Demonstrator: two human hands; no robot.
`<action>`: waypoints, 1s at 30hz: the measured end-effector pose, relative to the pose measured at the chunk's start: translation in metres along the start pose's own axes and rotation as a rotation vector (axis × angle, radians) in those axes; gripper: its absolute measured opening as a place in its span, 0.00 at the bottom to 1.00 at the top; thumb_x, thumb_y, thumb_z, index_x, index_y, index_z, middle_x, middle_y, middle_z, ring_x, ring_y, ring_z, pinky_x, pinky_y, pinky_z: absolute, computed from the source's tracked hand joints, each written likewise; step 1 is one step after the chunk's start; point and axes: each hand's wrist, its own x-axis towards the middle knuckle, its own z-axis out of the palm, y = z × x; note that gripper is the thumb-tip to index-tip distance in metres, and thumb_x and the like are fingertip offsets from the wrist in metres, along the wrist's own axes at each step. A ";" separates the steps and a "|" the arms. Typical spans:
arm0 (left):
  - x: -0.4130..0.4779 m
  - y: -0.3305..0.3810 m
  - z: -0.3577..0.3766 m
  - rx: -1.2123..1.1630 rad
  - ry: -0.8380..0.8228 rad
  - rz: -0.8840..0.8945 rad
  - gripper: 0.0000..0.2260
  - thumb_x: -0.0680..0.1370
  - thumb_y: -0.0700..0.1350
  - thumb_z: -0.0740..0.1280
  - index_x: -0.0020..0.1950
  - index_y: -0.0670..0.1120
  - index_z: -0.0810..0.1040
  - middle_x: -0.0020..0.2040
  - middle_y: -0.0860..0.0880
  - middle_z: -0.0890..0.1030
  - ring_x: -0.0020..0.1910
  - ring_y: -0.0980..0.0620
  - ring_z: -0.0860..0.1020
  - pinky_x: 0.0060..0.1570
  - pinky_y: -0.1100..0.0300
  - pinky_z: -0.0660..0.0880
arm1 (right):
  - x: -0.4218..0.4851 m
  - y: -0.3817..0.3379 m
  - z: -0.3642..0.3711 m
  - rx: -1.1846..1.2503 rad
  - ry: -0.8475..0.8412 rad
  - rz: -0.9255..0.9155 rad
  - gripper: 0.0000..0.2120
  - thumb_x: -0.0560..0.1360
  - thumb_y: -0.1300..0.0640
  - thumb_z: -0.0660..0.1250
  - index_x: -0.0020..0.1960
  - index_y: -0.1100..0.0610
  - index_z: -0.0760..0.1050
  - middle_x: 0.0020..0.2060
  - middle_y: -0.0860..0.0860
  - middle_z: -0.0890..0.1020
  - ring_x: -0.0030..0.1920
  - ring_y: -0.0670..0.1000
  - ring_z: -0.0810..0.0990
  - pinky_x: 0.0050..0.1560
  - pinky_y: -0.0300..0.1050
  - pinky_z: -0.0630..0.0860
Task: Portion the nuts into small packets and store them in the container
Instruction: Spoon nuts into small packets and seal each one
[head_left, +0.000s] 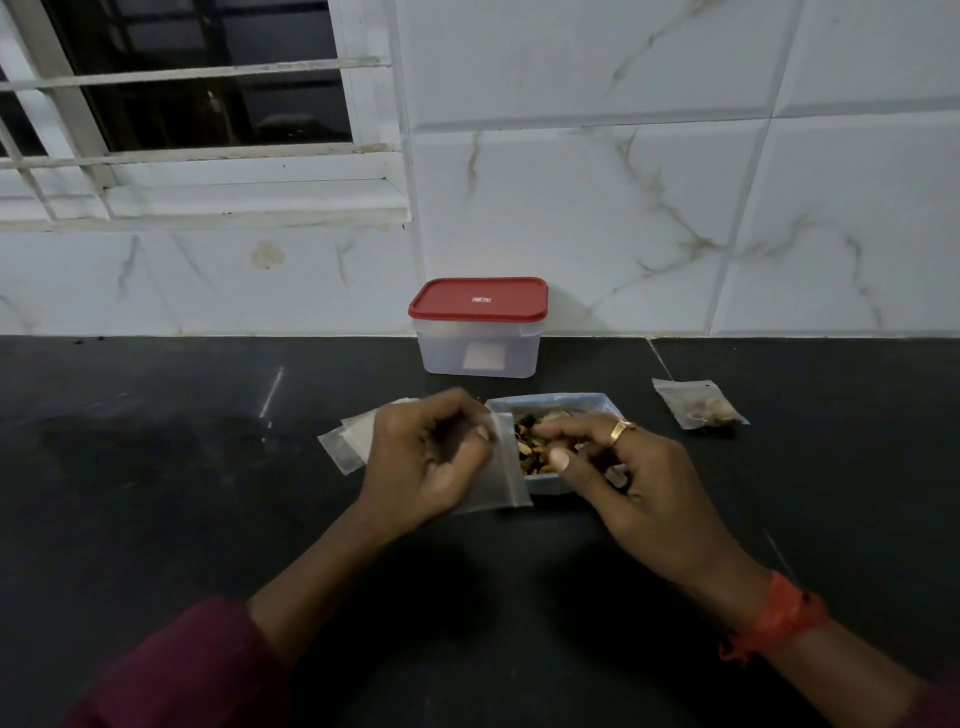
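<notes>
A small blue tray (582, 401) of mixed nuts (530, 441) sits mid-counter. My left hand (426, 462) grips a small clear packet (501, 467) just left of the tray, mouth up. My right hand (623, 467) reaches into the tray, fingers curled among the nuts; whether it pinches any is hidden. A filled packet (698, 404) lies to the right. Several empty packets (345, 439) lie left, partly behind my left hand. A clear container with a red lid (479, 327) stands closed by the wall.
The black counter (156, 467) runs to a white tiled wall (675, 182) behind. A barred window (197, 104) is at upper left. A wet-looking smear marks the counter left of the packets.
</notes>
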 end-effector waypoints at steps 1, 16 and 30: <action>-0.002 0.003 0.005 -0.015 -0.032 0.010 0.06 0.74 0.43 0.65 0.42 0.46 0.81 0.36 0.55 0.81 0.35 0.58 0.79 0.34 0.66 0.73 | -0.001 -0.003 0.001 0.047 -0.016 0.031 0.10 0.78 0.53 0.69 0.58 0.50 0.83 0.50 0.42 0.85 0.48 0.45 0.84 0.48 0.36 0.78; -0.006 0.001 0.013 -0.152 -0.094 -0.133 0.07 0.75 0.45 0.66 0.45 0.46 0.84 0.39 0.53 0.84 0.40 0.50 0.82 0.39 0.62 0.77 | -0.005 -0.011 0.005 0.204 -0.114 0.257 0.08 0.72 0.56 0.77 0.51 0.53 0.85 0.43 0.46 0.87 0.46 0.45 0.85 0.51 0.44 0.82; -0.008 0.003 0.015 -0.190 -0.122 -0.214 0.06 0.75 0.45 0.67 0.45 0.46 0.84 0.38 0.51 0.83 0.36 0.48 0.81 0.35 0.54 0.78 | -0.003 -0.011 0.004 0.306 -0.103 0.274 0.15 0.70 0.65 0.78 0.52 0.55 0.77 0.42 0.52 0.86 0.44 0.50 0.86 0.47 0.42 0.82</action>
